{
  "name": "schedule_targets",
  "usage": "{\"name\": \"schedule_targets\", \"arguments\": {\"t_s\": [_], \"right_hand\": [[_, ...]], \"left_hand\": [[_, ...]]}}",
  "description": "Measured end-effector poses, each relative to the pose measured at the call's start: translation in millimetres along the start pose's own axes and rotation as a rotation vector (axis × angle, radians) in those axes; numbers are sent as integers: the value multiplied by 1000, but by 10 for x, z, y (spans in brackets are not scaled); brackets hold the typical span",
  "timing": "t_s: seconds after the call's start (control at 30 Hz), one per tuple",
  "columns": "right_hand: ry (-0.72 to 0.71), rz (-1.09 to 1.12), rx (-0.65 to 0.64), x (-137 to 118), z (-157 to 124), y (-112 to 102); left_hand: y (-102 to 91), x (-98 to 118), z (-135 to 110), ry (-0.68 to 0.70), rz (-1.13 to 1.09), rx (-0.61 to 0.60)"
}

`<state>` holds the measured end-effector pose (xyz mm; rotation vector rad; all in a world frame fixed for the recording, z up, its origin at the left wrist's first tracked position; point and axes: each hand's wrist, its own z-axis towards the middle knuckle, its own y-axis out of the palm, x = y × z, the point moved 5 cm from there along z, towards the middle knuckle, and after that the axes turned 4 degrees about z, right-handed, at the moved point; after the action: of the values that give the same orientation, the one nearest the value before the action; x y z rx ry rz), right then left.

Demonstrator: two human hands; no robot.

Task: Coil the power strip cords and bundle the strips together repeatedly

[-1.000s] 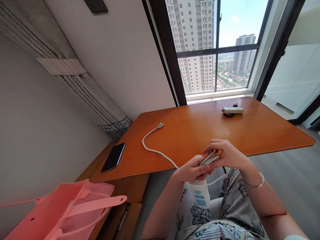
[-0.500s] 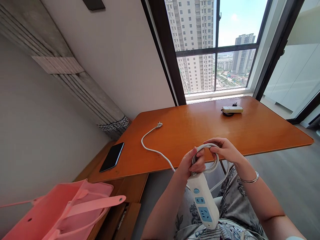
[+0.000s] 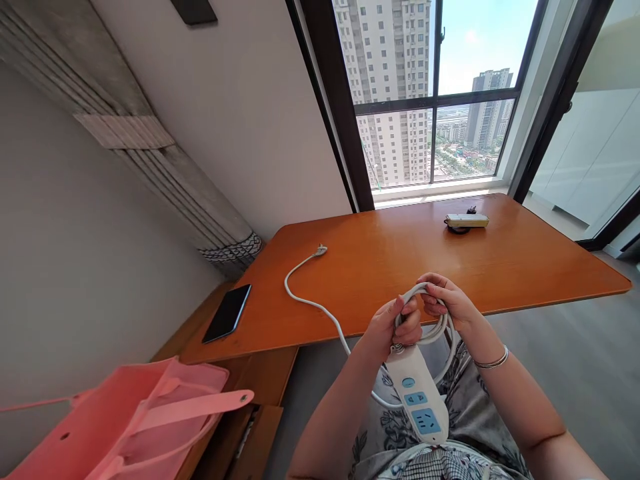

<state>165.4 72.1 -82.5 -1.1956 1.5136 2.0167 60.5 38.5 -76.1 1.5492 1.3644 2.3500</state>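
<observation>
A white power strip with blue sockets hangs tilted over my lap, its cord end up at my left hand. That hand is closed around looped white cord just above the strip. My right hand pinches the same loops at their upper right, fingers curled over them. From the coil a length of cord drops below the table edge and runs up across the tabletop. It ends in a plug lying on the wood.
The orange-brown table spans the space before me. A second, smaller power strip with a black cord sits at its far right. A dark phone or tablet lies at the left edge. A pink bag stands at lower left.
Both hands and the power strip have shifted slightly right. My right hand has drawn more cord into the loops and closed over them. The plug stays on the table.
</observation>
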Motion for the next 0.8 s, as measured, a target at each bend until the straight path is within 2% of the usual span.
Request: {"name": "schedule_targets", "arguments": {"t_s": [0.2, 0.33, 0.47, 0.67, 0.8], "right_hand": [[2, -3, 95, 127, -19, -166], [-37, -2, 139, 228, -67, -217], [-73, -66, 153, 374, -113, -213], [-272, -175, 183, 450, -238, -290], [-426, -203, 352, 427, -254, -463]], "left_hand": [[-6, 16, -28, 88, 9, 181], [-26, 219, -90, 202, 56, 281], [-39, 401, -140, 291, 112, 331], [-88, 558, -249, 431, 136, 437], [-101, 560, -278, 437, 94, 431]]}}
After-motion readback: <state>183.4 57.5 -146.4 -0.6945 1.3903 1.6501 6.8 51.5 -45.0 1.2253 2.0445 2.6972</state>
